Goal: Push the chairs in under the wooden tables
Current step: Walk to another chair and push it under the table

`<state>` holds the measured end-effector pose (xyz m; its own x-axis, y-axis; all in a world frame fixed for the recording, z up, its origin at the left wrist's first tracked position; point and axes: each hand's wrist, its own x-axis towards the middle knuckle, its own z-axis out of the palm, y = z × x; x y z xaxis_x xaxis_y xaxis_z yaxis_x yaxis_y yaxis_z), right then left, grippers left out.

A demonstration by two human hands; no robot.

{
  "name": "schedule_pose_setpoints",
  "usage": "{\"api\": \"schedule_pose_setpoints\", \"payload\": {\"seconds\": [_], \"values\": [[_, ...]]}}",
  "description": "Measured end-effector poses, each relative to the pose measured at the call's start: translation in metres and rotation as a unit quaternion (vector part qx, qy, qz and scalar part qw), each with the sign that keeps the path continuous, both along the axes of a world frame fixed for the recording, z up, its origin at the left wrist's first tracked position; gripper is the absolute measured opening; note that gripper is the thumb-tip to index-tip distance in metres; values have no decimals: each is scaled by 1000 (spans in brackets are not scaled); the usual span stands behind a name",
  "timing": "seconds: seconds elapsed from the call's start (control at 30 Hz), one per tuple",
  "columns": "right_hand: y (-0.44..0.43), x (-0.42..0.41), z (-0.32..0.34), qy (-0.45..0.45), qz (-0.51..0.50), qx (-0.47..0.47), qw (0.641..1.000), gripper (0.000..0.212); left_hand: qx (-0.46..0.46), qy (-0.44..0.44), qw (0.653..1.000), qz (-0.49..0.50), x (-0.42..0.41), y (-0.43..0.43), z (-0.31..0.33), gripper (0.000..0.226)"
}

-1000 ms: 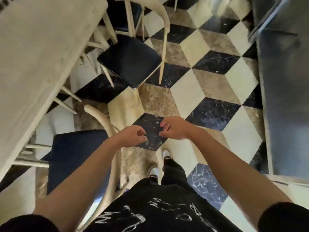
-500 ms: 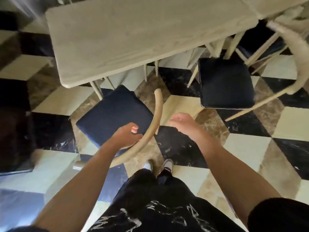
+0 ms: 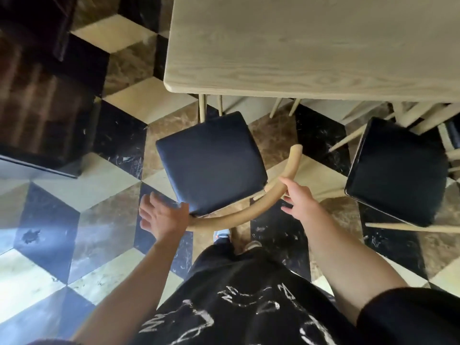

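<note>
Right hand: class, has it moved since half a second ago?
Yes. The right hand has moved left onto the chair backrest. Earlier it hovered clear of that curved rail, off to its right.

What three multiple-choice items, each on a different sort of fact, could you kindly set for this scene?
1. The near chair's dark padded square seat sits: A under the pale wooden table; B short of its edge; C upon it.
2. The curved wooden backrest rail is: A red; B black; C light tan.
3. The left hand is: A spread open; B a fist; C holding a cloth.
Key: B, the whole seat shows before the table edge; C, its pale tan shows; A, fingers are splayed at the rail's end.
</note>
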<state>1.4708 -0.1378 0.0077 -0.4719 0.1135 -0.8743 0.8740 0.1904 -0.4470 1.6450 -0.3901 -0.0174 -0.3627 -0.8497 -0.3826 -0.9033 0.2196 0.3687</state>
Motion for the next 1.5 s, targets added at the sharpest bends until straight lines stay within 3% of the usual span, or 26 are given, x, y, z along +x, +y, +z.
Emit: {"api": "schedule_pose_setpoints", "payload": {"seconds": [0.1,0.17,0.3,0.37,0.53,0.67,0.73,0.8,1.0,1.27,1.5], "values": [[-7,-6,-7,-24,-37,-19,999,49,35,28,989,144,11,-5,-6,95],[-11,-9,-12,-38,-58,-28,997,48,86,44,959,268,10,-11,-9,83],[-16,-17,-21,-67,-91,-60,992,47,254,162,822,483,5,-17,-5,39],[-18,-22,-26,-73,-96,-74,990,41,283,189,785,518,3,-17,-6,35],[-24,-32,-35,-48,-114,-67,990,37,341,185,754,530,-3,-22,-10,44],[-26,-32,-42,-41,-115,-67,990,35,387,164,732,537,-10,-25,-14,24],[-27,-32,-44,-39,-119,-67,990,30,400,186,718,539,-10,-24,-18,9],[-27,-34,-45,-39,-121,-66,990,18,406,224,702,541,-8,-23,-22,10],[-30,-34,-41,-39,-135,-56,988,7,388,237,709,538,-4,-21,-27,26],[-31,-46,-27,-49,-112,-38,992,5,361,226,721,546,-12,-17,-18,13],[-25,-56,-1,-34,-141,-31,989,8,314,229,743,545,-36,-13,2,16]]}}
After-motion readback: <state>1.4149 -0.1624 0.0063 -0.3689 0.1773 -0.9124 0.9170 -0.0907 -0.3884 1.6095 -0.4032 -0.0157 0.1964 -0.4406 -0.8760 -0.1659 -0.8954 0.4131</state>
